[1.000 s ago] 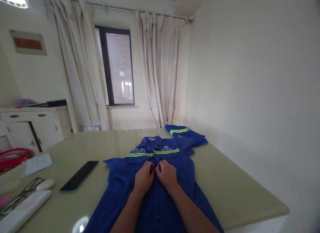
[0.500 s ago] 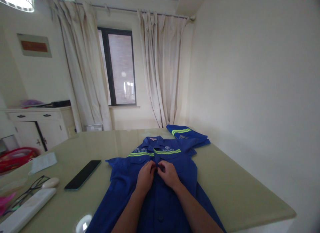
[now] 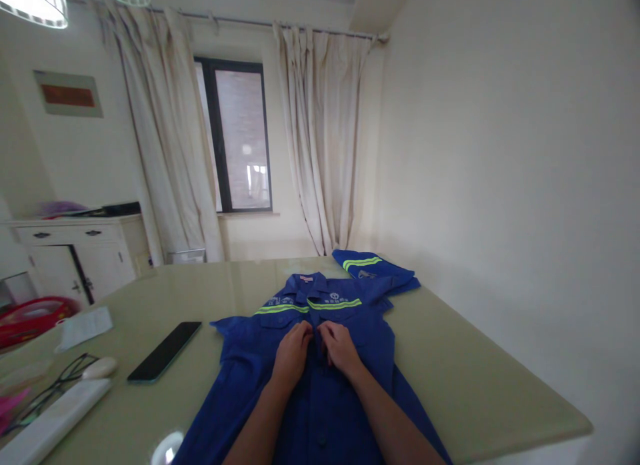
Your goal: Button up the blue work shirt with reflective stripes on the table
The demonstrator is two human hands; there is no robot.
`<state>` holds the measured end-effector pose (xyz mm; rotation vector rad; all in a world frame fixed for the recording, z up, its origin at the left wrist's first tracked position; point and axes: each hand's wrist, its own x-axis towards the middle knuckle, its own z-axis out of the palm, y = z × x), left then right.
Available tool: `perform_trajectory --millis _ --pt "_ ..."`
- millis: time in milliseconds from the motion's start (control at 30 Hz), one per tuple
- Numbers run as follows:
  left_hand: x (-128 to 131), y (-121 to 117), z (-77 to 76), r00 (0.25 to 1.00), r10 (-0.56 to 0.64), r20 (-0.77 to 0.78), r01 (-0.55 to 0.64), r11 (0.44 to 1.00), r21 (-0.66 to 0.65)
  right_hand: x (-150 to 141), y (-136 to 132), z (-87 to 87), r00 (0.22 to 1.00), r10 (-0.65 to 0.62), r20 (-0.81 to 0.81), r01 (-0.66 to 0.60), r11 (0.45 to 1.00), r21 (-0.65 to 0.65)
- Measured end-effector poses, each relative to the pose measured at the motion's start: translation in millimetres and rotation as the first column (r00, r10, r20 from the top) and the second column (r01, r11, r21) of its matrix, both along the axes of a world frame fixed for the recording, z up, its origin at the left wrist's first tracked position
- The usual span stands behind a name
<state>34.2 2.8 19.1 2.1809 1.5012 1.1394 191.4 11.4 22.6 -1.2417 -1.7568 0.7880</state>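
A blue short-sleeved work shirt point(image 3: 295, 412) lies front up, collar away from me, with yellow-green reflective strips and pale printing across its chest. My left hand point(image 3: 291, 352) is closed at the front placket just below the strips, its fingertips pinching the cloth. Opposite it, my right hand point(image 3: 341, 348) has its fingers curled on the placket's other side, also gripping the cloth. A small gap separates the two hands. The fingertips partly hide the cloth and any button between them. Lower on the placket, a dark button point(image 3: 322, 443) shows.
Beyond the shirt's right sleeve lies a folded blue garment point(image 3: 380, 272) with similar strips. On the left of the green table point(image 3: 480, 385) are a phone point(image 3: 165, 352), eyeglasses point(image 3: 63, 382), a white mouse-like object point(image 3: 100, 368), a white power strip point(image 3: 55, 425) and paper point(image 3: 86, 328).
My right hand has shifted slightly to the right, widening the gap between my hands. My left hand stays nearly in place at the placket.
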Motion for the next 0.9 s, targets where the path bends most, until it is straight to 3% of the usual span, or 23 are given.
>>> perform_trajectory --millis 67,267,433,667,800,900 --pt "-0.7 1.0 -0.9 1.000 -0.015 0.006 0.015 1.000 -0.005 -0.3 1.8 -2.2 1.000 0.004 -0.005 -0.004 1.000 -0.014" --pt "-1.8 1.3 -2.3 0.998 -0.011 0.065 0.013 1.000 -0.021 -0.5 7.3 -8.2 0.995 -0.020 0.097 0.010 0.994 0.106" --pt "-2.5 4.1 -4.7 0.979 0.007 0.203 0.013 0.995 -0.098 -1.0 4.1 -6.0 0.978 -0.077 0.196 0.051 0.990 0.133" --pt "-8.0 10.8 -9.8 0.941 -0.058 0.334 0.093 0.992 -0.091 0.6 9.7 -4.1 0.997 -0.034 -0.067 0.036 0.999 0.031" --pt "-4.0 4.6 -4.0 0.980 -0.074 0.187 0.099 0.987 -0.129 3.2 21.5 -4.8 0.994 -0.090 -0.063 0.085 0.994 -0.071" --pt "-0.5 -1.1 0.2 1.000 -0.025 0.000 0.024 0.989 -0.143 5.0 22.9 -4.5 0.998 -0.058 -0.029 0.054 0.991 -0.120"
